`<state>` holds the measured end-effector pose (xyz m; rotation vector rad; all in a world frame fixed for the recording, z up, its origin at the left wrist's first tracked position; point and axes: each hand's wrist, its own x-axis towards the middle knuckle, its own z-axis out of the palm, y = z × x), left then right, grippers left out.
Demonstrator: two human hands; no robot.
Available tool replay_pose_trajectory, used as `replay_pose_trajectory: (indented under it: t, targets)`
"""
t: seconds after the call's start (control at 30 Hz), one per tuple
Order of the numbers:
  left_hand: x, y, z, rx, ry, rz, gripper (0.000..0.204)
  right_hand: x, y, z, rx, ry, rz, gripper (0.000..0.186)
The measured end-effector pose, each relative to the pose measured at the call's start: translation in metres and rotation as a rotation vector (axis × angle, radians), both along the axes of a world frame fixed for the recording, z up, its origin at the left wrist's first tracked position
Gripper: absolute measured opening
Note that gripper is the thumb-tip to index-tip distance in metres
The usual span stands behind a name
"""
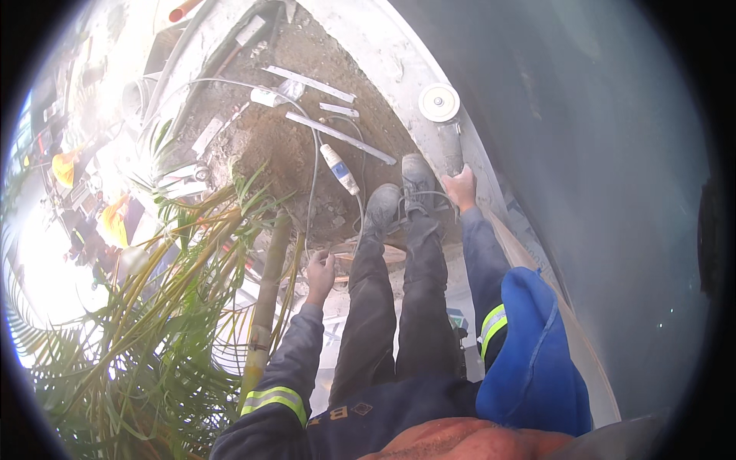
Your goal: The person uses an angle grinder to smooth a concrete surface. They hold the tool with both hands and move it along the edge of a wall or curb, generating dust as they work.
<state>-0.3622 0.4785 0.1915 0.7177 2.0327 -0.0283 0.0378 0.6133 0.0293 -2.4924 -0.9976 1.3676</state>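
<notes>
My right hand [461, 188] is closed around the body of an angle grinder [452, 146]. The grinder's pale round disc [439, 103] faces up, over the light stone or concrete ledge [414, 57]. A grey cable [315, 165] loops over the soil and runs down to my left hand [320, 274]. The left hand's fingers are curled; whether they grip the cable I cannot make out. Between the hands and my boots lies a white and blue plug connector [340, 169] joined to the cable.
My boots [399, 188] stand on the soil [291, 169]. Several pale strips [341, 136] and a crumpled white bag [280, 93] lie ahead. Palm fronds [176, 307] and a stem [268, 299] crowd my left side. A blue cloth [529, 353] hangs by my right arm.
</notes>
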Motion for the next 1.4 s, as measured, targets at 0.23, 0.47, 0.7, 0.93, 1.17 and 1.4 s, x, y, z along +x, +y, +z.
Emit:
replay_pose_trajectory:
  t: [0.23, 0.47, 0.7, 0.93, 1.17, 1.4]
  targets:
    - [-0.023, 0.021, 0.014, 0.138, 0.111, 0.049, 0.039, -0.054, 0.164, -0.021, 0.075, 0.009, 0.120, 0.060]
    - [-0.018, 0.008, 0.008, 0.099, 0.053, 0.184, 0.036, -0.089, 0.302, -0.038, 0.082, 0.117, 0.180, 0.063]
    - [-0.004, 0.017, -0.044, 0.027, -0.134, 0.218, 0.035, -0.136, 0.418, -0.043, 0.240, 0.038, 0.259, 0.043]
    - [-0.032, 0.099, -0.041, 0.053, -0.096, 0.008, 0.031, -0.183, 0.502, -0.047, 0.286, 0.059, 0.240, 0.037]
    - [-0.090, 0.158, -0.034, 0.233, 0.081, -0.211, 0.033, -0.216, 0.559, -0.047, 0.368, 0.143, 0.225, 0.020]
    - [-0.097, 0.178, -0.044, 0.139, 0.011, -0.097, 0.032, -0.225, 0.633, -0.069, 0.407, 0.335, 0.123, 0.026]
